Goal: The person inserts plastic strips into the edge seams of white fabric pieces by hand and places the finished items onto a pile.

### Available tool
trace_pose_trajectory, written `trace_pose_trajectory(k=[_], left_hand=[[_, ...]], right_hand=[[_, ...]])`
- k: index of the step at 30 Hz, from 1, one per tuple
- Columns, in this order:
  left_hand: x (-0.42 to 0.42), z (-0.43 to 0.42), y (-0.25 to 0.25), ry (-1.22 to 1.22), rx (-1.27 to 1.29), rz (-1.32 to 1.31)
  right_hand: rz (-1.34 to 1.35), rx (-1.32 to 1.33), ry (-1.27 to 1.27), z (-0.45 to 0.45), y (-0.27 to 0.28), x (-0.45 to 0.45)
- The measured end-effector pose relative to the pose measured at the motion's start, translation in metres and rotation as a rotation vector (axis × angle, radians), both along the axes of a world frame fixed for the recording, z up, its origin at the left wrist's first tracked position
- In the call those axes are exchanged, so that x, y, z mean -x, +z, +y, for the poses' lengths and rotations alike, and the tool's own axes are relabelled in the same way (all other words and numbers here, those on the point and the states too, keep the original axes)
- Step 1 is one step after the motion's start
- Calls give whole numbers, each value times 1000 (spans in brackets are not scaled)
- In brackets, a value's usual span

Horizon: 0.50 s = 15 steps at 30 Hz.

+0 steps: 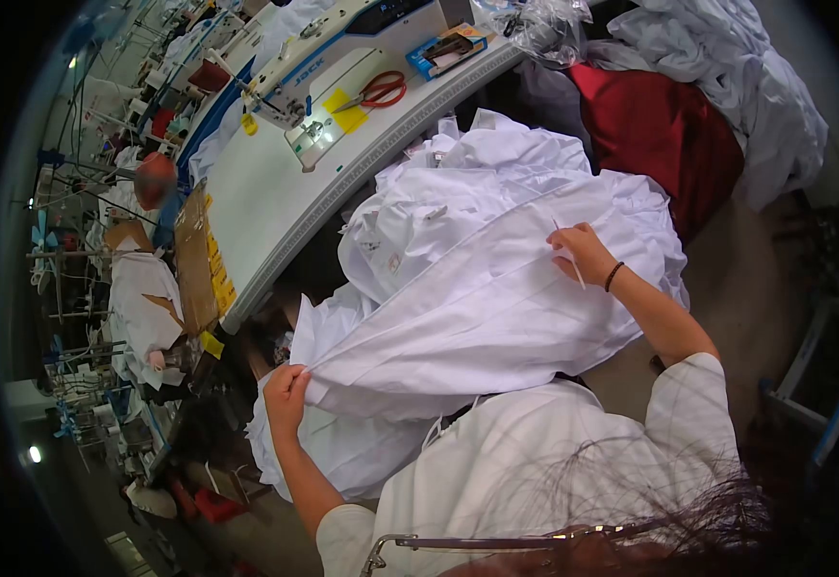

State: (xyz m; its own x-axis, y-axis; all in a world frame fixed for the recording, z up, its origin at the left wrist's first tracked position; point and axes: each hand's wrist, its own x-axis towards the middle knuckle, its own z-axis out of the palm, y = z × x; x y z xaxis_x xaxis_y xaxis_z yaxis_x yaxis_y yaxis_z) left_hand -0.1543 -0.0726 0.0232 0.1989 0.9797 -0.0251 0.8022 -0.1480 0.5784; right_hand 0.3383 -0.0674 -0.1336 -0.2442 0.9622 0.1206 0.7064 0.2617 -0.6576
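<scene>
A large piece of white fabric [458,298] is spread over my lap and the heap around it. At its left corner my left hand [288,392] is closed, with the edge pinched between thumb and fingers. Over the right part of the cloth, my right hand [585,254] is closed around a thin whitish stick-like item [580,275]; its exact kind is too small to make out. More crumpled white cloth [496,154] is piled just behind the spread piece, up against the table.
A sewing machine [328,58] stands on the white table [256,192]. Red-handled scissors [381,89], a yellow paper [347,113] and a small blue box [448,50] lie beside it. Red cloth [660,135] and white garments [727,67] are heaped at the right.
</scene>
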Motion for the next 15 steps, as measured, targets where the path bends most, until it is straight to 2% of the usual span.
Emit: trace_pose_trajectory(k=[4,6,9,11,14,15], left_hand=[[-1,1,-1,2,-15,-8],[-1,1,-1,1,-16,0],[-2,-1,-1,-14,-63,24],[-2,-2,-1,10,-60,33],[-1,-2,-3,-2,-66,33],[-1,-1,-3,-5,-70,31]], right_hand=[[-148,-43,-33,-2,0,-5],[-228,-58,34,-1,-3,-9],[-168,3,44,-2,-13,-13],[-178,-199,-17,5,-7,-24],[-123,-284,-98,41,14,-34],[-128,-221,-61,54,17,-34]])
